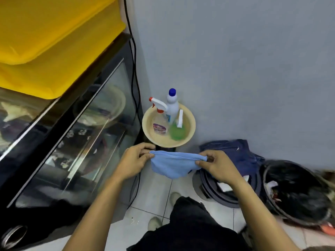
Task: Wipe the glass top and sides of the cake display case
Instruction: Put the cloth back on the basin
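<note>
A light-blue microfibre cloth is pinched taut by left hand and right hand; unsprayed, the black-framed glass display case may be smeared.

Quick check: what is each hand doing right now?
Left hand: pinching one end of the blue cloth.
Right hand: pinching the cloth's other end.

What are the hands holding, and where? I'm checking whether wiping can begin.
A blue cloth: left hand and right hand each pinch one end of its top edge.
</note>
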Motion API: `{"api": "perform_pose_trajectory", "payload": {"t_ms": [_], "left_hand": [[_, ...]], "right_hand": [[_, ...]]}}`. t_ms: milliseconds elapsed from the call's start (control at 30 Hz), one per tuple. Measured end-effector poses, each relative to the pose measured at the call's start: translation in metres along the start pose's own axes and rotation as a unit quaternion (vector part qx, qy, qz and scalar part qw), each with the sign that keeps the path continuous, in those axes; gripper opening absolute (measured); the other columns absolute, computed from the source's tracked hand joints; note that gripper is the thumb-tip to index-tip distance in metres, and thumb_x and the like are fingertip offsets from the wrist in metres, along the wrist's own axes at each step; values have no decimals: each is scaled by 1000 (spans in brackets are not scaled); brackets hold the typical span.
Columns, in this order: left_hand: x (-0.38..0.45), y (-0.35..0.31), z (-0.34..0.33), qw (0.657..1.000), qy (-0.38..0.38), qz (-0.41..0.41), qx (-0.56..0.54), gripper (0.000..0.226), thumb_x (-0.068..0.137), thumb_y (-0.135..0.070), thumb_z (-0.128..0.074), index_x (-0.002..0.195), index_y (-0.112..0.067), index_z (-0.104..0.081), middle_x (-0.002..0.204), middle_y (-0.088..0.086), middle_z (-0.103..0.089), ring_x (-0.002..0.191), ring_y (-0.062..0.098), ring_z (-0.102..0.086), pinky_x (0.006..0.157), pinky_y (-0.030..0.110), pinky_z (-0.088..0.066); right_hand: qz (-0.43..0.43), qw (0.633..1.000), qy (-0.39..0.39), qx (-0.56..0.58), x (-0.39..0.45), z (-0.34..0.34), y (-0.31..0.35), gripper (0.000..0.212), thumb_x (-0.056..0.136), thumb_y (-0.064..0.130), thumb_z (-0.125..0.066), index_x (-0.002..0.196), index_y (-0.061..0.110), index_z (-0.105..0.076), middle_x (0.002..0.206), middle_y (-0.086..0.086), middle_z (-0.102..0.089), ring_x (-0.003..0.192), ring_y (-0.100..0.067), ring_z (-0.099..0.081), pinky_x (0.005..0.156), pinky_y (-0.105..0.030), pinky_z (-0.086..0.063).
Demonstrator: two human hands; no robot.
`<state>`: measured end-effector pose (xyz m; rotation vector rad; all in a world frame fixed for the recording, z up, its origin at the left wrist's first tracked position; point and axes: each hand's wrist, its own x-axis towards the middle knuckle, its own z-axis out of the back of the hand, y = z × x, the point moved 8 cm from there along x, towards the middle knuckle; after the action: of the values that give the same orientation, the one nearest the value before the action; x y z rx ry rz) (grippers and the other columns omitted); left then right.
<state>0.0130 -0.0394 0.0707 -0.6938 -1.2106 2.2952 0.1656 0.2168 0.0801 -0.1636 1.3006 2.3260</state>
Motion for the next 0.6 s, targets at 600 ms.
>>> {"api": "perform_pose_trajectory", "payload": {"t_ms": [600], "left_hand": [[136, 74, -47, 978, -7, 109, 175, 64, 94, -37, -51, 155, -25, -39, 151, 6, -54, 126, 37, -56, 103, 52, -48]], "right_hand": [[29, 998, -40, -42, 149, -43, -53, 59, 92, 6, -58, 148, 18, -44, 150, -1, -44, 132, -22, -49, 104, -45, -49]]}}
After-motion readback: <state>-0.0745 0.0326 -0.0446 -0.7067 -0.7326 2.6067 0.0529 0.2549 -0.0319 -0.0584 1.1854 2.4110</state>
